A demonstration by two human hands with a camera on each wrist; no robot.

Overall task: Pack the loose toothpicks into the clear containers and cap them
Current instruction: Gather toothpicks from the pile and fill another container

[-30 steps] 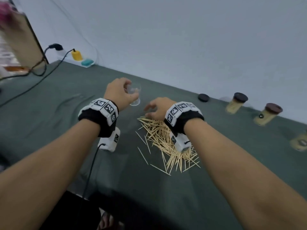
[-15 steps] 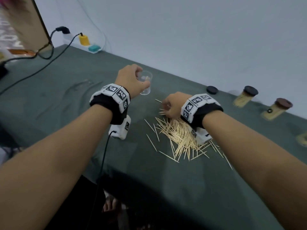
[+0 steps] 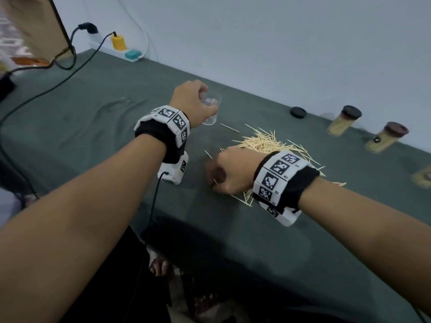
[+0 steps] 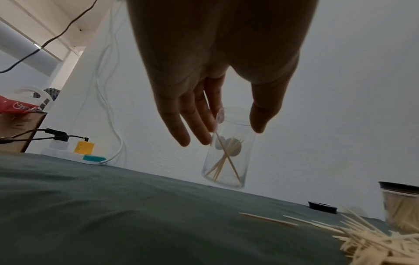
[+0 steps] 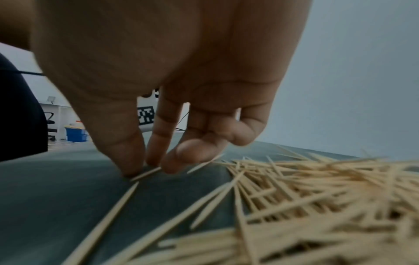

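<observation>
A loose pile of toothpicks (image 3: 268, 143) lies on the dark green cloth. My left hand (image 3: 205, 101) grips a clear container (image 3: 211, 110) by its rim, left of the pile. In the left wrist view the clear container (image 4: 229, 152) stands upright with a few toothpicks leaning inside, fingers on one side of the rim and the thumb on the other. My right hand (image 3: 215, 180) is down at the pile's near-left edge. In the right wrist view its thumb and fingertips (image 5: 133, 166) pinch a single toothpick (image 5: 146, 173) lying on the cloth, with the pile (image 5: 317, 197) to the right.
A loose black cap (image 3: 298, 112) lies at the back by the wall. Two filled, capped containers (image 3: 342, 123) (image 3: 384, 139) stand to its right, with another blurred at the right edge. A power strip (image 3: 116, 51) and cables occupy the far left corner.
My right hand moved from the pile's far side to its near-left edge and closed on a stray toothpick. The left hand kept hold of the container. The head view shifted.
</observation>
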